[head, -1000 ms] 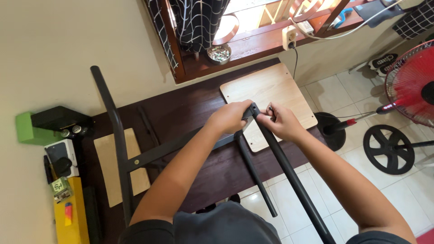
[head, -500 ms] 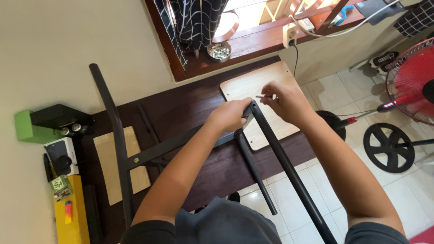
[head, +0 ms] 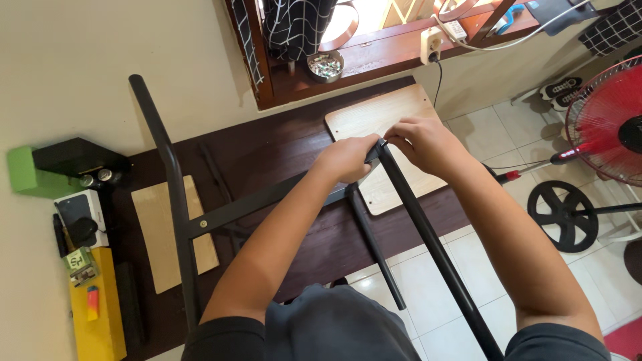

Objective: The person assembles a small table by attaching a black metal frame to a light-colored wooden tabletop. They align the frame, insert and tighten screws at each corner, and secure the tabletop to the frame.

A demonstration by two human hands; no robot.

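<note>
Both hands meet at the top of a black metal leg above our dark bench.
From the head view, our left hand [head: 349, 158] grips the black crossbar [head: 267, 198], our right hand [head: 422, 142] pinches the leg [head: 428, 241] tip; whatever sits between the fingertips is hidden, and the leg's lower end runs out of frame. Beneath lies a pale wooden board [head: 374, 120] on the bench [head: 281, 144].

Both hands hide the joint atop the black metal leg [head: 428, 234]; the red fan [head: 605, 127] is cut off at the right edge.
</note>
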